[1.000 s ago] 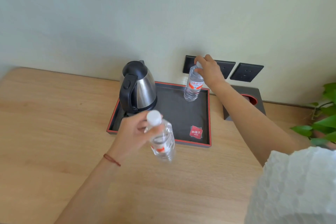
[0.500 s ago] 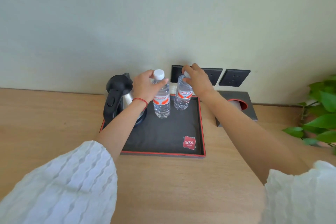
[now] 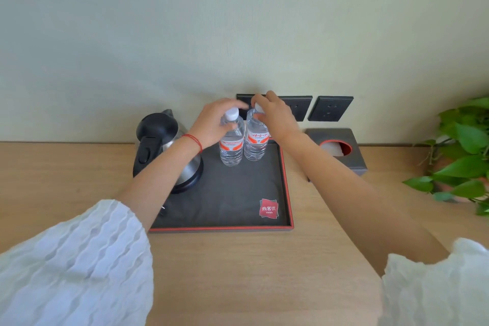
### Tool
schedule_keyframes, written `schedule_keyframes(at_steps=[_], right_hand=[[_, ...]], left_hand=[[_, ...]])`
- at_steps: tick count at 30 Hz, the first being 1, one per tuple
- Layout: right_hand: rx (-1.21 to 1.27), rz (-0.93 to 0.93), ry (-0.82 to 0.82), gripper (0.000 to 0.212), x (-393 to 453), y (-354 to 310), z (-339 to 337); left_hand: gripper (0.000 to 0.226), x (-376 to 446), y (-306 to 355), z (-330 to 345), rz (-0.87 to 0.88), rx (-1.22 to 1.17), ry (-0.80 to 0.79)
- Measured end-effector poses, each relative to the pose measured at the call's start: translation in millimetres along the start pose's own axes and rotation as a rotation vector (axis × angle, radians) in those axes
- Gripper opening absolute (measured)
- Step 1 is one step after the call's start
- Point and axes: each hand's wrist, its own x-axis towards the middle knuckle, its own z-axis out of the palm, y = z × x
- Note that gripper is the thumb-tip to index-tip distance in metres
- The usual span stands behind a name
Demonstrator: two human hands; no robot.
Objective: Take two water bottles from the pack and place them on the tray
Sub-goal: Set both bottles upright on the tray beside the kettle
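Two bottles stand upright side by side at the far end of the tray (image 3: 287,193), touching or nearly so, right of the kettle (image 3: 161,145). Left bottle (image 3: 231,147) has a white cap and red label; left hand (image 3: 213,124) wraps its neck and shoulder from the left, fingers curled round it, gripping. Right bottle (image 3: 255,144), same red label, has its cap mostly hidden under the right hand (image 3: 275,116), which closes on the top from the right, fingertips pinching the cap. Both bottle bases sit on the dark tray mat. Tray is black with a red rim, a red logo patch (image 3: 268,208) near its front right corner, and lies on the wooden tabletop (image 3: 251,272). Kettle sits on the tray's left side, partly behind the left forearm. Red string bracelet (image 3: 194,140) on the left wrist, white textured sleeves (image 3: 74,267) on both arms. Dark tissue box (image 3: 336,151) right of the tray, off it, near the wall. Two dark wall sockets (image 3: 332,108) behind the bottles, the left one partly covered by the hands. Green plant (image 3: 463,151) at far right edge. Bottle pack not in view
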Motion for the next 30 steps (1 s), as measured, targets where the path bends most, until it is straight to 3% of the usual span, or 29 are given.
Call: schedule_keyframes(at_steps=[2,5,11,14,16,19,23,30], right_hand=[[-0.004,-0.006,-0.001,0.024,0,0,0],[-0.005,-0.009,-0.002,0.024,0,-1,-1],[0.003,-0.013,-0.01,0.024,-3,-1,-1],[0.004,-0.008,-0.02,0.024,-4,0,-3],[0.007,-0.002,-0.026,0.024,-4,0,-5],[0.007,0.0,-0.036,0.024,-3,-2,-5],[-0.008,-0.003,-0.044,0.025,-1,-3,-4],[0.019,-0.001,-0.032,0.023,-1,-1,-2]], left_hand=[[0.044,6,-7,-10,0.067,0.095,-0.112],[0.039,14,-10,-13,0.055,0.227,-0.12],[0.045,18,1,16,-0.227,0.331,0.224],[0.05,21,4,20,-0.316,0.37,0.293],[0.048,22,1,16,-0.314,0.264,0.26],[0.039,16,-9,0,-0.25,-0.116,0.072],[0.049,11,-17,-10,-0.18,-0.172,-0.066],[0.034,16,-8,24,-0.29,-0.046,0.261]])
